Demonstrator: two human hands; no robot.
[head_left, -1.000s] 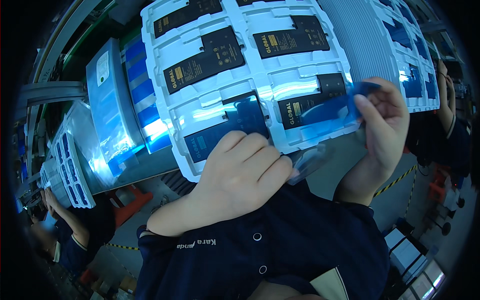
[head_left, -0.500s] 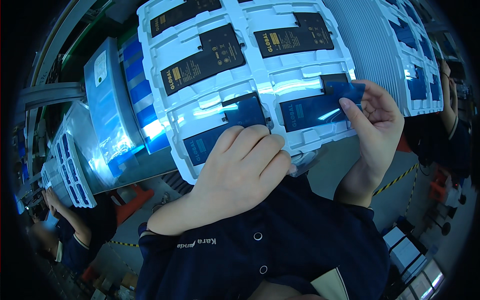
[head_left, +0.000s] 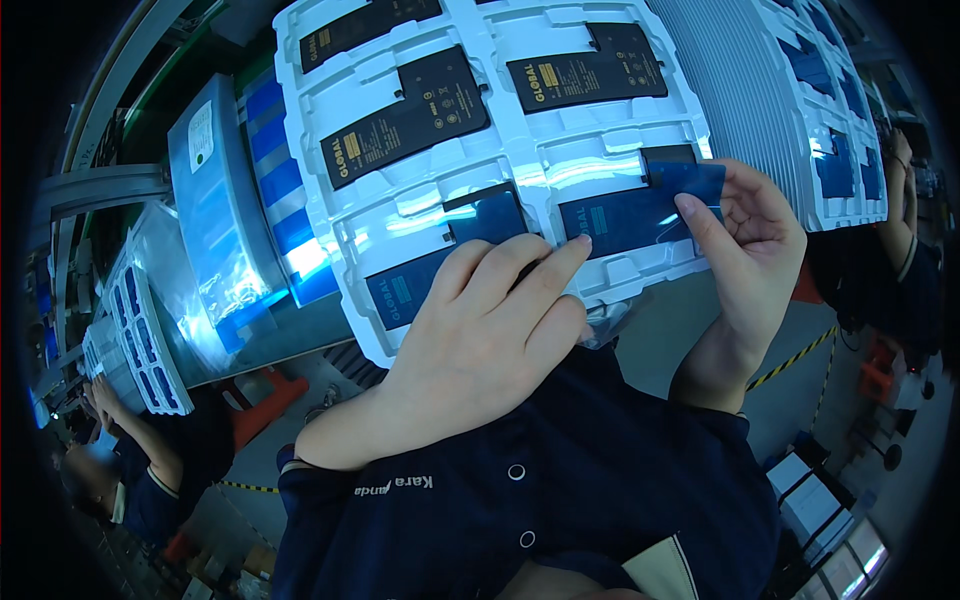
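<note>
We see the right hand (head_left: 755,225) pinching a blue film (head_left: 635,215) by its right end over a black battery (head_left: 668,155), near right corner of the white tray (head_left: 362,75) — the left hand (head_left: 480,325), forefinger extended, touches the film's left end (we cannot tell whether it holds the clear plastic (head_left: 608,320)).

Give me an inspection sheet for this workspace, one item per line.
Surface: white compartmented tray, with part of a dark bench beside it.
Job's things: flat black batteries in the tray; blue film over the near-right one.
Clutter: nested trays right; clear plastic pouch left.
Left hand: index fingertip at the film's left end; grip unclear.
Right hand: pinching the film's right end.
Cables: nothing seen for certain.
Surroundings: co-workers both sides; black-and-yellow striping.
</note>
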